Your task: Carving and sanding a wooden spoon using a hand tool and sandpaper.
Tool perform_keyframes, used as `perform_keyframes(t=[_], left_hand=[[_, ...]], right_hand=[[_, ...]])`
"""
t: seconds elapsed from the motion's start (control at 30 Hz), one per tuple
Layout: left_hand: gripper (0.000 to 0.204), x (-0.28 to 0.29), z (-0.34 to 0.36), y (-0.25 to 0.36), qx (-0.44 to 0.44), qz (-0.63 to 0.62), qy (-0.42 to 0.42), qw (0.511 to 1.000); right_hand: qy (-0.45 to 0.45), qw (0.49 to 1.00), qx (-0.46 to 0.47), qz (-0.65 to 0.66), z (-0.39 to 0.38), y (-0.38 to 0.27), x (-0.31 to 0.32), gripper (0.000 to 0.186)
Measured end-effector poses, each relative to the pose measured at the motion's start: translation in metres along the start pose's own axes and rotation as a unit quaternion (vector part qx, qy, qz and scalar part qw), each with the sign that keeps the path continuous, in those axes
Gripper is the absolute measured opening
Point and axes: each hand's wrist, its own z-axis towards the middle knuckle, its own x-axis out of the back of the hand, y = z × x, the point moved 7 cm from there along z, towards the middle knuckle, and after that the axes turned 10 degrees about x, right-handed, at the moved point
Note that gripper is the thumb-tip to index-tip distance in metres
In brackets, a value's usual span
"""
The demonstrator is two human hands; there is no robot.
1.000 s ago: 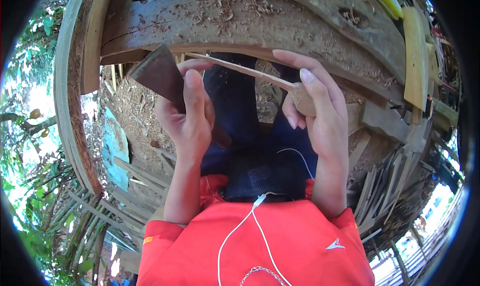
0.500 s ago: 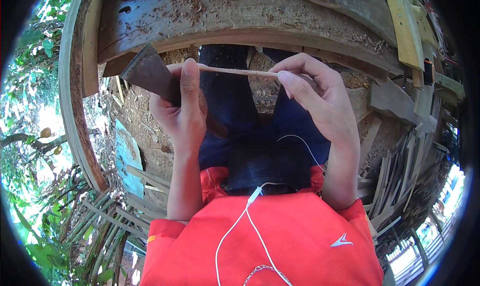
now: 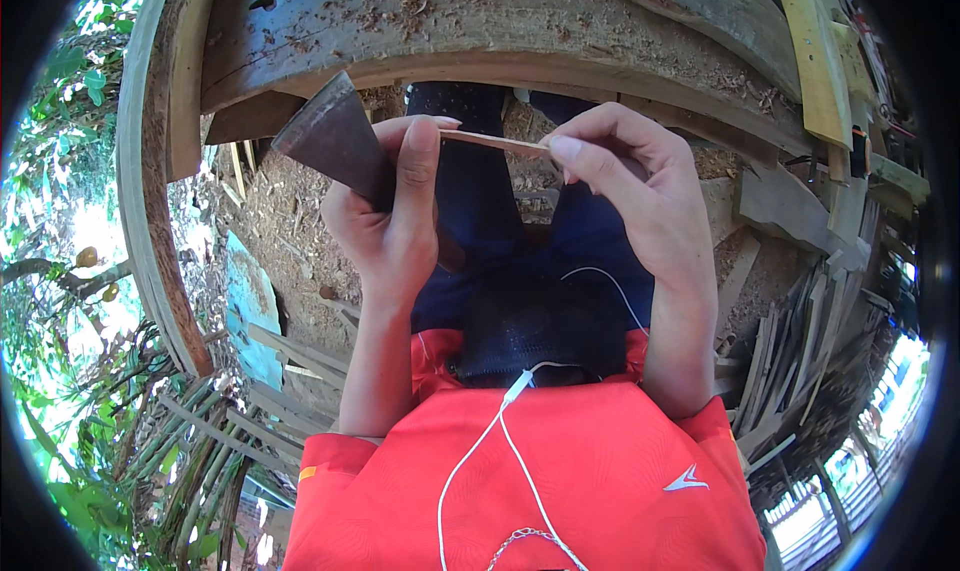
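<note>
Your left hand (image 3: 395,221) is wrapped round a flared metal blade (image 3: 335,136), its thumb upright and its thumb and forefinger meeting the left end of a thin wooden strip (image 3: 495,142). Your right hand (image 3: 640,176) is closed in a pinch, thumb and fingertips on the strip's right end.

Take the strip as the centre of a clock: your right hand sits at three, your left at about eight. The strip's long axis runs nearly nine to three, dipping slightly on the right, so it spans the gap between your hands, and neither is nearer than the other. The blade lies at nine, its broad edge facing ten, on the far side of your left thumb from the strip (whether the strip's hidden end touches the metal, I cannot tell).

Just below the strip, toward six, are your dark blue trousers (image 3: 475,206), then your red shirt (image 3: 590,471) and white cord (image 3: 470,451). At twelve lies a thick plank (image 3: 560,51) scattered with shavings. Further out, a pale blue sheet (image 3: 250,306) is at eight, and a heap of wooden slats (image 3: 795,346) at four.
</note>
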Motion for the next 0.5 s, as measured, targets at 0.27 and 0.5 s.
perform_keyframes(t=[0.27,0.5], left_hand=[[0.02,0.008,0.007,-0.003,0.015,-0.018,0.03,0.999],[0.027,0.012,0.02,-0.009,0.007,-0.025,0.041,0.999]], right_hand=[[-0.099,0.985,-0.104,0.095,-0.004,0.014,0.003,0.035],[-0.064,0.992,0.001,0.105,-0.001,0.01,-0.005,0.043]])
